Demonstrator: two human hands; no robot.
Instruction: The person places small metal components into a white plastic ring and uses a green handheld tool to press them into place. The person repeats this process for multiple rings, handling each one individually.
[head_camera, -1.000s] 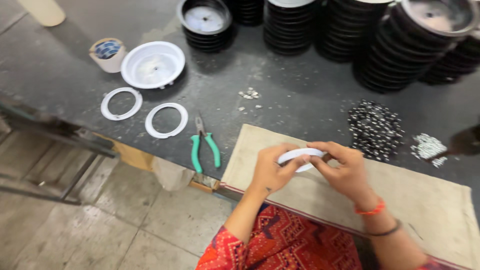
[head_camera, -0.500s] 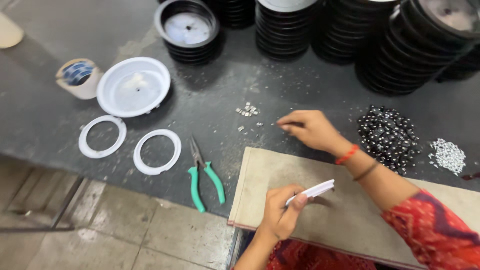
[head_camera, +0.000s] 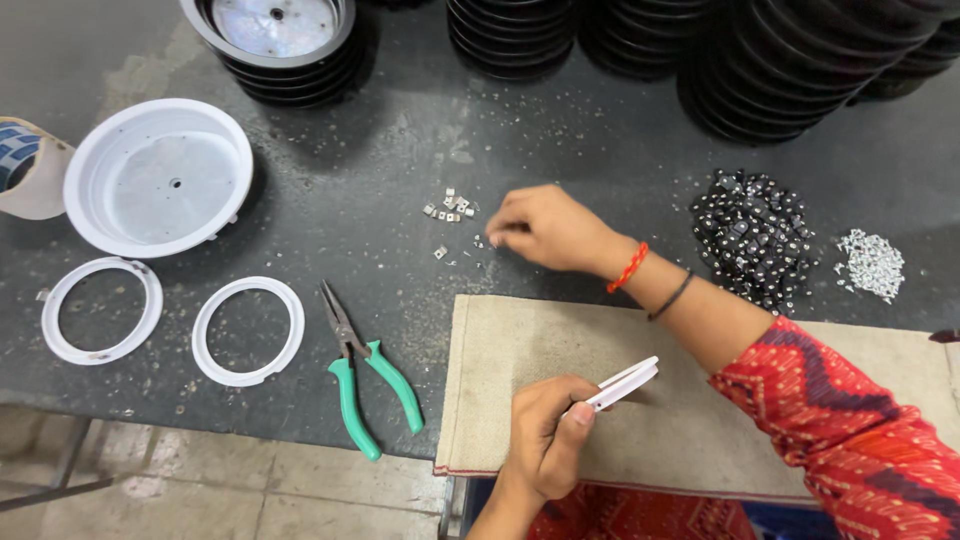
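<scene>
Left hand (head_camera: 545, 440) pinched on white ring (head_camera: 622, 383), ring edge-on over tan mat (head_camera: 690, 420) at table's near edge. Right hand (head_camera: 545, 228) fingertips closed at small metal clips (head_camera: 450, 208) mid-table; whether one is gripped, cannot tell. Green pliers (head_camera: 365, 375) left of mat.

1. White ring (head_camera: 625, 382): thin, flat plastic part. I see it nearly edge-on, tilted, its right end higher. It is pinched in my left hand (head_camera: 548, 435) above the beige mat (head_camera: 520, 350), near edge of the table.
2. Small metal clips (head_camera: 450, 208): a loose silvery cluster on the dark tabletop, just left of my right hand (head_camera: 545, 228), whose fingertips rest among scattered pieces.
</scene>
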